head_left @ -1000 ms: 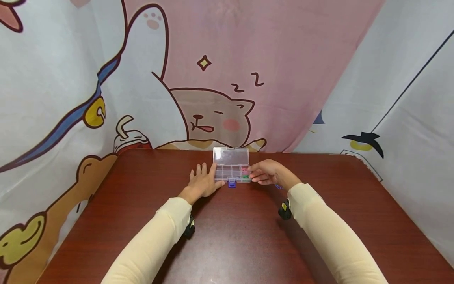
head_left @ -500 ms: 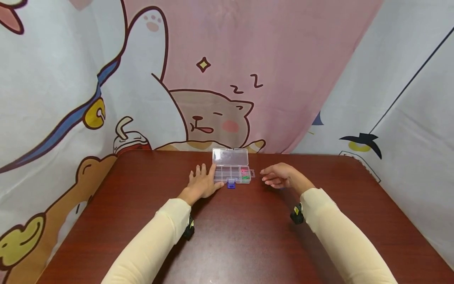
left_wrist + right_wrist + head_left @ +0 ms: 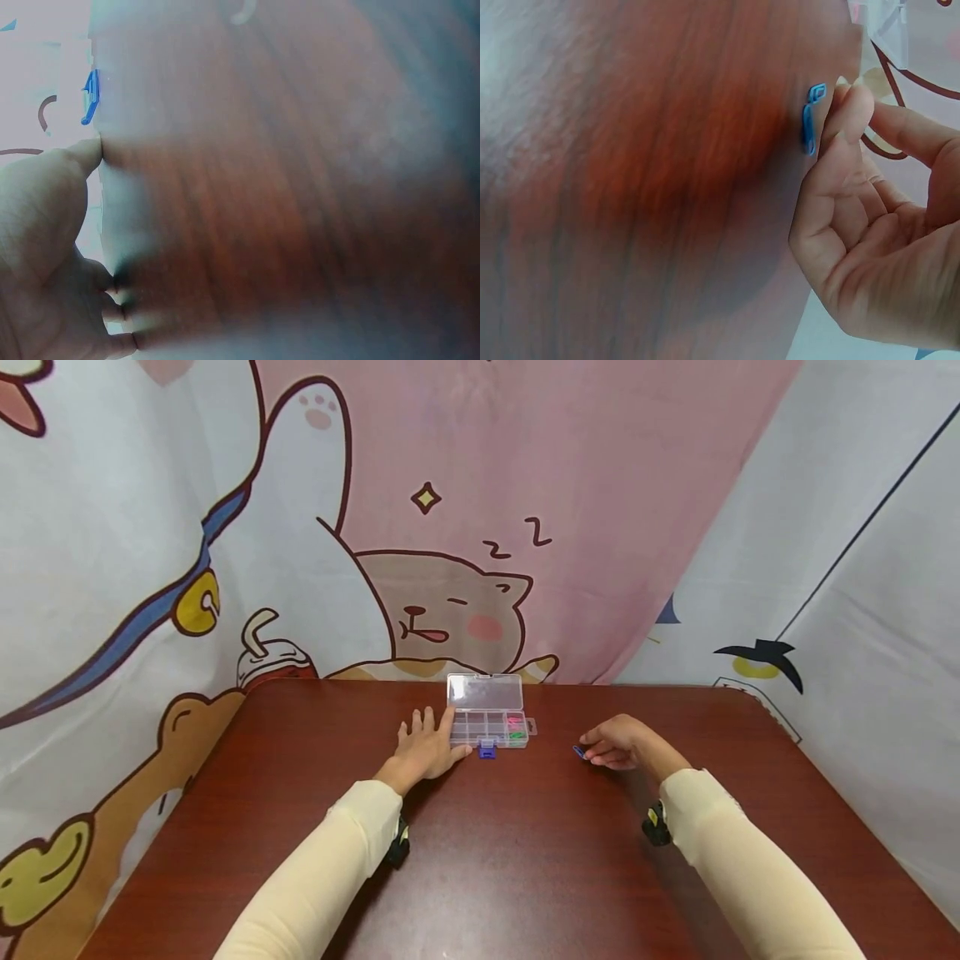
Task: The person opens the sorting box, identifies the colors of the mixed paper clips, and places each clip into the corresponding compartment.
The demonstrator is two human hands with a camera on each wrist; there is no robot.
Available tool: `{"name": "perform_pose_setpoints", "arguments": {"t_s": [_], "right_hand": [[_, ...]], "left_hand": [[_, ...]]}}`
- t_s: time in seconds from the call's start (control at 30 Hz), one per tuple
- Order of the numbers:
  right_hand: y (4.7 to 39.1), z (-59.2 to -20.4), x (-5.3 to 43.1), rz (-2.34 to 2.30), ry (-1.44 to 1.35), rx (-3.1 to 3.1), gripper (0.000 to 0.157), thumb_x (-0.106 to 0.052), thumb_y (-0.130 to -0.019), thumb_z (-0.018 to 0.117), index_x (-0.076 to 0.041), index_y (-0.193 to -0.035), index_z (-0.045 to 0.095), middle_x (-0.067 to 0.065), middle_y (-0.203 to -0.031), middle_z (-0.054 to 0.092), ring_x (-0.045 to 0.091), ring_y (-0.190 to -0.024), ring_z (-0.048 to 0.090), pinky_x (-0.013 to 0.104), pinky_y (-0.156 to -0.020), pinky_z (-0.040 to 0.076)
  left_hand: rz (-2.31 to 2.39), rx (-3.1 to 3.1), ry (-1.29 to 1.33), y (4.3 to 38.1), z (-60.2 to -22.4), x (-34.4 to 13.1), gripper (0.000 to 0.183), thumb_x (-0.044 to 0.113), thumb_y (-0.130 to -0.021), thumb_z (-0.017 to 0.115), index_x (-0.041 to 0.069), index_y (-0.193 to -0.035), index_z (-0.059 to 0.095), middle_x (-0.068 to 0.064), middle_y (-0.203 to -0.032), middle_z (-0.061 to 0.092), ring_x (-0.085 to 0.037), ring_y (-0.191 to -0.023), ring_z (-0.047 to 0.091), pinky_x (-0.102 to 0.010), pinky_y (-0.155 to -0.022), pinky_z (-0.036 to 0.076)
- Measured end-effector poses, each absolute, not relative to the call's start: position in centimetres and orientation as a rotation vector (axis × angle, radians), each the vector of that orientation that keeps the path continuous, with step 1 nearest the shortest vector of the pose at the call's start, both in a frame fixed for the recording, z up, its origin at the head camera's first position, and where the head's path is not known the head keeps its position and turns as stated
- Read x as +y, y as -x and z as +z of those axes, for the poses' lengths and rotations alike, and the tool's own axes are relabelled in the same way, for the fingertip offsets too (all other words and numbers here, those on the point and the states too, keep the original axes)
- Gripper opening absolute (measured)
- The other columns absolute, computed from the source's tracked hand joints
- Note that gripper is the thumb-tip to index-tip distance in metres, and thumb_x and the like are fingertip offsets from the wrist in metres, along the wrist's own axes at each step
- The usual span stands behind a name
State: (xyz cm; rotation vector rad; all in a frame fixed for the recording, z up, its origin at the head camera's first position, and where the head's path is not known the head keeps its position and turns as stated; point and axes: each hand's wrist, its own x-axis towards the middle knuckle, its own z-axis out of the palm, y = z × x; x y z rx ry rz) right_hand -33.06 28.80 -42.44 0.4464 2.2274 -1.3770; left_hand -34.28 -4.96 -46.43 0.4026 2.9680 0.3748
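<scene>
A clear compartment box lies near the table's far edge, its clear lid raised at the back. Pink clips and green clips fill compartments on its right side. My left hand rests with fingers spread against the box's left end, its thumb near the blue latch. To the right, my right hand is just above the table with fingers loosely bent. Small blue looped clips lie on the table right at its fingertips, not between them.
The brown wooden table runs up to a cartoon-printed cloth behind it. A clear hanging tab sticks out at the box's right end.
My right hand has moved from the box's right compartments rightward and nearer to me, over to the blue clips. The left hand stays at the box.
</scene>
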Motion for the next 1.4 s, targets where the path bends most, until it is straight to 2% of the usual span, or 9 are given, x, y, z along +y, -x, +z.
{"name": "perform_pose_setpoints", "arguments": {"t_s": [0.3,0.6,0.77,1.0,1.23,1.4], "right_hand": [[32.9,-42.8,28.8,-1.35,-0.459,2.253,0.028,-0.019,-0.093,0.063,0.002,-0.112,0.068,0.001,-0.072,0.072,0.007,-0.056,0.066,0.023,-0.055,0.05],[33.0,-42.8,27.9,-1.258,-0.409,2.382,0.021,-0.015,-0.088,0.069,0.005,-0.095,0.072,0.003,-0.067,0.071,0.008,-0.054,0.065,0.023,-0.052,0.05],[33.2,-43.1,27.4,-1.073,-0.383,2.554,0.016,-0.015,-0.083,0.075,0.002,-0.081,0.074,0.005,-0.063,0.07,0.011,-0.052,0.067,0.027,-0.049,0.05],[33.3,-42.6,26.7,-0.767,-0.357,2.703,0.018,-0.019,-0.081,0.075,-0.006,-0.069,0.075,0.003,-0.06,0.069,0.012,-0.053,0.067,0.029,-0.049,0.05],[33.1,-42.1,26.0,-0.656,-0.391,2.74,0.019,-0.021,-0.081,0.074,-0.008,-0.067,0.075,0.002,-0.059,0.07,0.014,-0.054,0.067,0.027,-0.046,0.046],[33.3,-42.6,26.2,-0.713,-0.383,2.71,0.018,-0.02,-0.082,0.073,-0.006,-0.072,0.074,0.002,-0.06,0.069,0.012,-0.053,0.066,0.028,-0.048,0.048]], "left_hand": [[0.387,2.97,-0.403,34.3,-46.5,-5.0,0.082,0.06,-0.094,0.048,0.022,-0.157,0.011,-0.025,-0.159,0.017,-0.045,-0.146,0.012,-0.061,-0.115,0.013],[0.407,2.978,-0.401,34.4,-46.5,-4.9,0.083,0.06,-0.094,0.049,0.021,-0.156,0.012,-0.025,-0.159,0.017,-0.045,-0.146,0.013,-0.061,-0.115,0.012],[0.406,2.977,-0.405,34.3,-46.5,-4.9,0.082,0.06,-0.094,0.05,0.021,-0.156,0.012,-0.026,-0.158,0.017,-0.045,-0.146,0.013,-0.061,-0.115,0.012],[0.397,2.972,-0.401,34.2,-46.3,-5.0,0.083,0.06,-0.094,0.049,0.021,-0.156,0.011,-0.025,-0.158,0.017,-0.045,-0.146,0.013,-0.06,-0.115,0.013],[0.385,2.97,-0.393,34.2,-46.2,-5.0,0.082,0.06,-0.094,0.049,0.021,-0.156,0.011,-0.025,-0.158,0.017,-0.045,-0.146,0.013,-0.06,-0.115,0.013],[0.375,2.966,-0.394,34.3,-46.3,-5.0,0.083,0.06,-0.094,0.048,0.021,-0.157,0.011,-0.025,-0.159,0.016,-0.045,-0.146,0.012,-0.06,-0.115,0.012]]}}
